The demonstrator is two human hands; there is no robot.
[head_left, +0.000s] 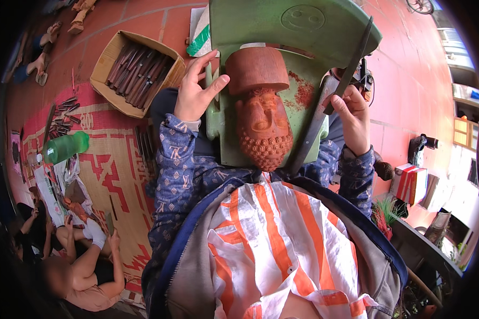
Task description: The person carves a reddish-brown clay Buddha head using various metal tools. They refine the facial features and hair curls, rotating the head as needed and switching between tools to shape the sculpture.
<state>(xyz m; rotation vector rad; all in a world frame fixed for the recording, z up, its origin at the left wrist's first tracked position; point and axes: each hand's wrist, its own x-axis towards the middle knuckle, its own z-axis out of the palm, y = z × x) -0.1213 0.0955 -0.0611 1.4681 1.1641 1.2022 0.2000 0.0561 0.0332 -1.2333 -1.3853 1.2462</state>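
Observation:
A reddish-brown carved wooden head [264,125] lies face up on a green plastic chair [231,154] in front of me. Its knobbly curls point toward me; an uncarved round block [257,69] forms its far end. My left hand [197,93] hovers by the chair's left edge, fingers apart, holding nothing. In my right hand [352,114] is a long, dark flat file [351,61], gripped at its lower end and slanting up to the right. Below it, a dark bar [310,133] rests along the seat's right side. Reddish wood dust [303,90] lies beside the head.
A cardboard box [104,69] full of carving tools [138,74] stands at left. More tools [64,114] and a green bottle [66,147] lie on a patterned mat [114,196]. Another person [90,271] sits at lower left. A red-and-white box [409,183] is at right.

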